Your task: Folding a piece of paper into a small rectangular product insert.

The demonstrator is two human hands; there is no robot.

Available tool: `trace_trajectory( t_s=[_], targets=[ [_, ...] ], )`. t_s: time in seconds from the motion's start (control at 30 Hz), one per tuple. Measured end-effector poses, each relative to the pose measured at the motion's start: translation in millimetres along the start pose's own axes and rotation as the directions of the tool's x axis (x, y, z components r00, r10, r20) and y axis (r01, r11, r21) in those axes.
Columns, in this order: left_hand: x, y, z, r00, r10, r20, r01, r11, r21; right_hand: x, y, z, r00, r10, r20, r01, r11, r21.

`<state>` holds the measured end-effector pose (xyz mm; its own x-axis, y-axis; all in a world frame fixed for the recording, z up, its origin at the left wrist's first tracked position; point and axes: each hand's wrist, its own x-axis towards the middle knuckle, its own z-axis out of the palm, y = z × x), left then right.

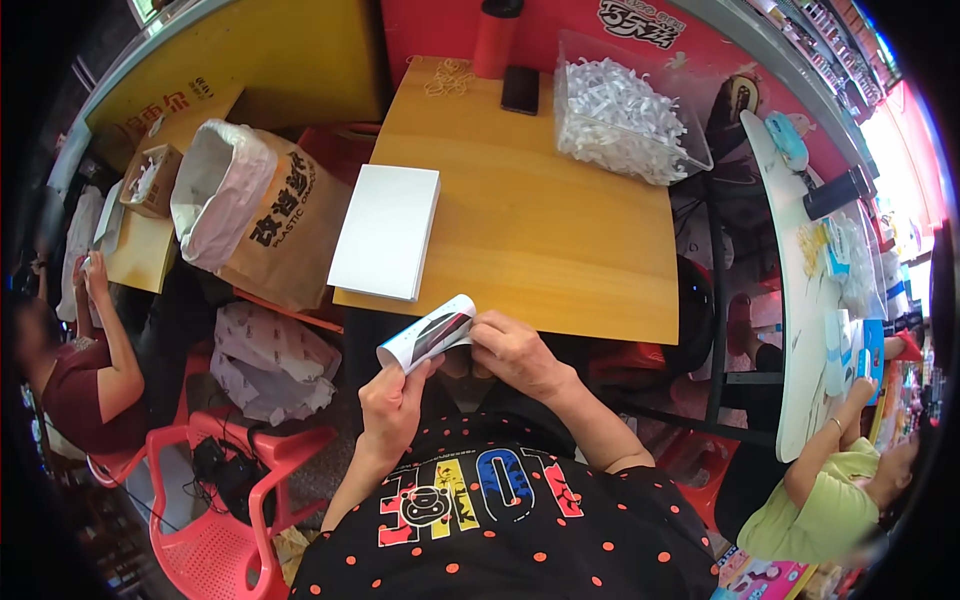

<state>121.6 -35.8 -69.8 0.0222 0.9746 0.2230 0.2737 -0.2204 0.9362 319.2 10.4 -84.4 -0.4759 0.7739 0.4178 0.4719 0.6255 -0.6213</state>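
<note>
Just off the front edge of the wooden table, a printed sheet of paper (428, 335) is curled over into a loose roll, white with a dark, red and blue print. My left hand (393, 402) pinches its lower left side between thumb and fingers. At its right end my right hand (517, 352) has its fingers closed on the paper's edge; the fingertips are partly hidden. Beyond my left hand, a stack of white sheets (386, 228) lies on the table's left front corner.
On the table (560, 250) stand a clear bin (625, 120) full of white paper strips, a dark phone (520, 90), a red cylinder (496, 45) and rubber bands (448, 78). A large paper sack (270, 215) and red chair (215, 510) are left. Other people sit at both sides.
</note>
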Motion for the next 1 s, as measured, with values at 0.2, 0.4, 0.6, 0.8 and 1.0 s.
trace_trajectory(
  t_s=[0.2, 0.4, 0.6, 0.8, 1.0],
  targets=[
    [1.9, 4.3, -0.5, 0.999, -0.045, 0.009, 0.046, 0.995, -0.088, -2.5, -3.7, -0.7, 1.000, 0.019, -0.012, -0.019, 0.999, 0.026],
    [-2.5, 3.8, -2.2, 1.000, -0.010, -0.005, 0.010, 0.999, -0.047, 2.0, -7.3, -1.3, 0.995, -0.074, -0.069, 0.075, 0.997, 0.011],
    [-5.3, 4.0, -2.4, 0.999, 0.034, -0.020, -0.034, 0.999, -0.001, -0.6, -7.2, 2.0, 0.998, -0.032, -0.054, 0.032, 0.999, 0.006],
    [-9.0, -2.3, -2.4, 0.991, 0.127, -0.041, -0.123, 0.988, 0.090, -0.6, -15.1, -2.2, 0.997, 0.055, -0.045, -0.052, 0.997, 0.049],
    [-14.4, -10.2, -6.3, 0.970, 0.238, -0.045, -0.223, 0.950, 0.220, -5.8, -11.3, 3.1, 0.993, 0.082, -0.084, -0.078, 0.995, 0.056]
  ],
)
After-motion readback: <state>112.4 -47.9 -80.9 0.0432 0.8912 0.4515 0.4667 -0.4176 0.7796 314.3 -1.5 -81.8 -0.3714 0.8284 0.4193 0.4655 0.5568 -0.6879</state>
